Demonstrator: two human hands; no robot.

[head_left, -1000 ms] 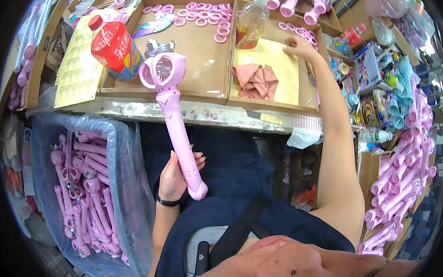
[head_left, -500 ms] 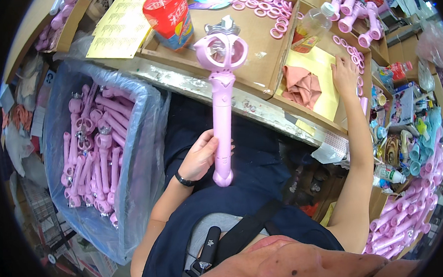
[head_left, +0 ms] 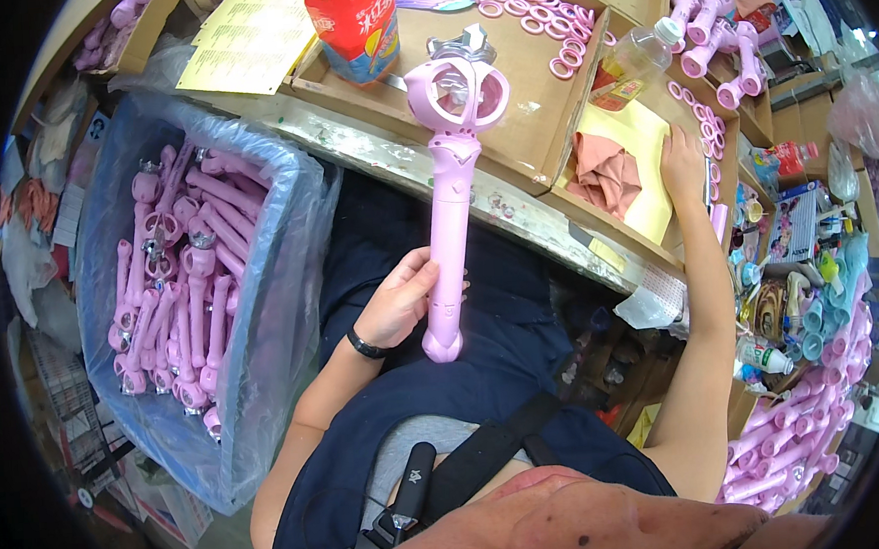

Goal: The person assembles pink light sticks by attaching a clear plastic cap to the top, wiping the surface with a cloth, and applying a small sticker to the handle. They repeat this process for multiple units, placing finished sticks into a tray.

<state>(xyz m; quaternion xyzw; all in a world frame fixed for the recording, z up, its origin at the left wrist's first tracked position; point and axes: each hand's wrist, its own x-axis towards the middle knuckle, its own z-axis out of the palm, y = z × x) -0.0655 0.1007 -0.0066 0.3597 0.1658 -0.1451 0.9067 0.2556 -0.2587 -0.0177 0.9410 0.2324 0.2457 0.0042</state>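
A pink toy wand [head_left: 449, 224] stands upright in front of me, its open round head topped with a silvery crown-like piece. My left hand [head_left: 401, 296] is closed round the lower part of its handle. Out to the right, my right hand [head_left: 683, 167] rests with fingers apart at the right edge of a yellow sheet [head_left: 641, 130] in a cardboard tray. Just beyond those fingers lie pink rings [head_left: 707, 131]. A crumpled salmon-pink cloth [head_left: 605, 176] is on the sheet, left of that hand.
A blue-lined bin [head_left: 304, 242] of finished-looking pink wands stands left. The cardboard tray [head_left: 513, 156] holds more rings, a red drink packet [head_left: 352, 35] and a clear bottle [head_left: 637, 60]. Pink wand parts [head_left: 715, 36] lie at the back right, with a pile of pink handles [head_left: 791, 435] at lower right.
The wand and my left hand appear slightly farther right and higher in the picture, as the whole view has shifted a little. My right hand stays at the sheet's edge.
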